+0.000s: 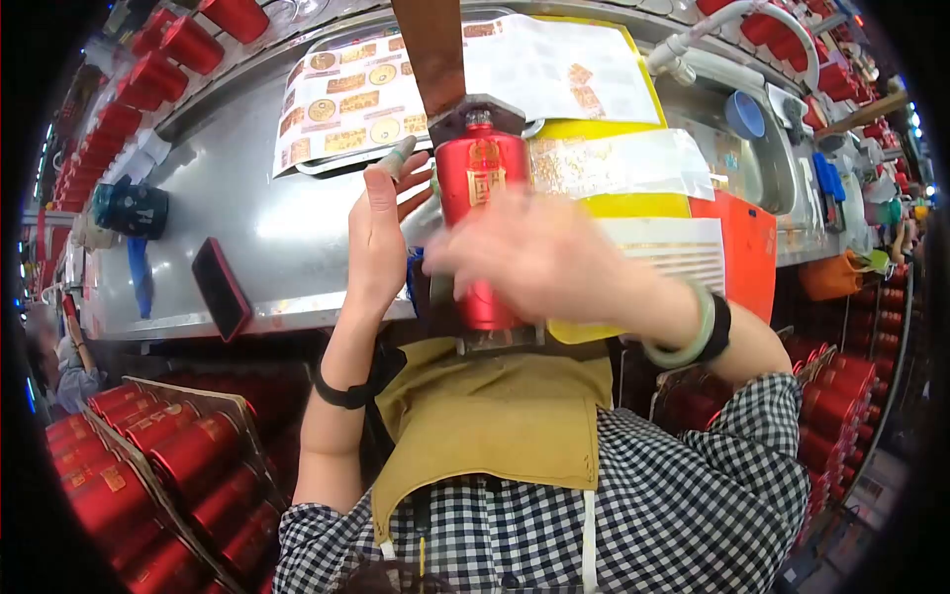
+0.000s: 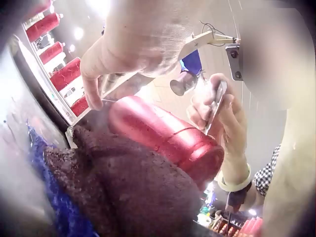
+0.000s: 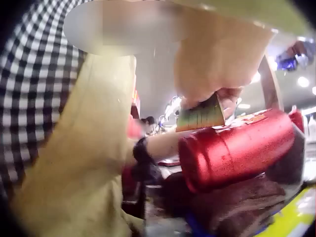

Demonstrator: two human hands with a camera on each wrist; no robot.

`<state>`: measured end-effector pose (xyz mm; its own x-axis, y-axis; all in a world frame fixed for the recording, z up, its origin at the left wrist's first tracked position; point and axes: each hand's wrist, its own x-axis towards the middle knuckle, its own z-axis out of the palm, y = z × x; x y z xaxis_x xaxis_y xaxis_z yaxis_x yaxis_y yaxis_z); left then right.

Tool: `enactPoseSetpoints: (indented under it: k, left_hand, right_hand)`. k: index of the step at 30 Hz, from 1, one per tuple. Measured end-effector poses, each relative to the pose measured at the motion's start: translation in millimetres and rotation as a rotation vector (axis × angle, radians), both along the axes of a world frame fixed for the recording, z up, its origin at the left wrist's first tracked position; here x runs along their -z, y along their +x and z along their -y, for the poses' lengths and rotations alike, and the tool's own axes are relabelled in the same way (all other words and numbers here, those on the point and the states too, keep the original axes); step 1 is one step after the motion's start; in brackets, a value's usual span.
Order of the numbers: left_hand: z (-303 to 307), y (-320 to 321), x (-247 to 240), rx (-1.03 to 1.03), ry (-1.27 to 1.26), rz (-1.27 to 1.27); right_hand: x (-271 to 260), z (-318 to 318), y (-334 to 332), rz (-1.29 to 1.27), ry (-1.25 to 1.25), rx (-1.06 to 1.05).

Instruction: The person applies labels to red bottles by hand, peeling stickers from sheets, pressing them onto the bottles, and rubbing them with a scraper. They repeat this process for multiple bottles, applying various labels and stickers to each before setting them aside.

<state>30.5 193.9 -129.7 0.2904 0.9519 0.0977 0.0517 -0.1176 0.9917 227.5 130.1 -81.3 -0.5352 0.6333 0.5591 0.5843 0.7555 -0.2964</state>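
A red metallic bottle [image 1: 483, 163] with a gold label lies in front of the person, its top against a dark angular block [image 1: 500, 111]. Dark brown cloth [image 2: 123, 187] lies beneath the bottle in the left wrist view. My left hand [image 1: 381, 233] is beside the bottle's upper part with fingers extended, one tip wrapped in a greyish cover. Over the bottle's middle, my right hand [image 1: 549, 252] is blurred in the head view. In the right wrist view its fingers pinch a thin flat card [image 3: 200, 117] with a greenish-yellow face, just above the red surface.
Sheets of gold stickers [image 1: 346, 99] lie on a tray at the back, with yellow boards [image 1: 633, 206] and a red sheet [image 1: 737, 257] at right. A phone [image 1: 220, 289] lies at the left edge. Crates of red bottles [image 1: 193, 445] stand below the bench. A brown board [image 1: 432, 54] rises behind the bottle.
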Motion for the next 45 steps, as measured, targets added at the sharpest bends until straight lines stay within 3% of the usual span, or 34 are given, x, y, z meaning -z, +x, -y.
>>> enactPoseSetpoints:
  k: [2, 5, 7, 9, 11, 14, 17, 21, 22, 24, 25, 26, 27, 28, 29, 31, 33, 35, 41, 43, 45]
  left_hand:
    - [2, -3, 6, 0.082, -0.159, 0.03]
    - [10, -3, 12, 0.098, -0.276, 0.098]
    - [15, 0, 7, 0.108, -0.286, 0.107]
    - [18, 4, 5, 0.084, -0.28, 0.1]
    - [19, 7, 1, 0.098, -0.301, 0.086]
    - [19, 10, 1, 0.113, -0.269, 0.08]
    - [26, 7, -3, 0.108, -0.275, 0.059]
    - [28, 6, 2, 0.104, -0.312, 0.094]
    - [29, 4, 4, 0.097, -0.312, 0.071]
    - [32, 4, 5, 0.1, -0.29, 0.015]
    - [35, 4, 4, 0.105, -0.293, 0.015]
    - [37, 4, 3, 0.12, -0.257, 0.009]
    - [38, 3, 3, 0.133, -0.22, 0.006]
    - [41, 2, 6, 0.137, -0.203, -0.002]
    - [44, -2, 10, 0.133, -0.203, 0.001]
    - [51, -9, 20, 0.102, -0.102, -0.008]
    - [58, -18, 27, 0.163, 0.09, -0.047]
    - [69, -25, 34, 0.245, 0.224, -0.081]
    - [86, -14, 39, 0.146, 0.104, -0.293]
    - [92, -10, 34, 0.022, 0.499, -0.367]
    - [98, -6, 28, -0.053, 0.561, -0.393]
  right_hand:
    - [6, -35, 22, -0.228, 0.072, 0.181]
    - [8, -38, 56, -0.079, 0.292, 0.165]
    - [36, -5, 45, -0.122, 0.333, 0.045]
    - [42, 28, 41, -0.169, 0.244, -0.241]
    - [30, 35, 36, -0.141, 0.09, -0.174]
    - [38, -11, 36, -0.416, 0.126, 0.354]
    - [31, -19, 54, -0.192, 0.344, 0.376]
    - [31, 47, 34, -0.208, 0.125, -0.026]
    - [28, 50, 38, -0.205, 0.123, -0.025]
    - [25, 60, 45, -0.226, -0.119, 0.104]
    - [21, 62, 56, -0.484, -0.489, 0.228]
    - [32, 56, 71, -0.446, -0.443, 0.476]
    - [27, 53, 89, -0.52, -0.55, 0.515]
    - [29, 53, 101, -0.464, -0.519, 0.651]
    - [27, 54, 108, -0.461, -0.52, 0.648]
    - [23, 54, 119, 0.028, -0.806, 0.835]
    - [53, 59, 128, 0.016, -0.766, 0.846]
    - [79, 58, 141, 0.076, -0.551, 0.758]
    - [78, 47, 154, 0.022, -0.602, 0.687]
    - [71, 44, 155, 0.04, -0.702, 0.668]
    - [70, 41, 156, 0.053, -0.783, 0.694]
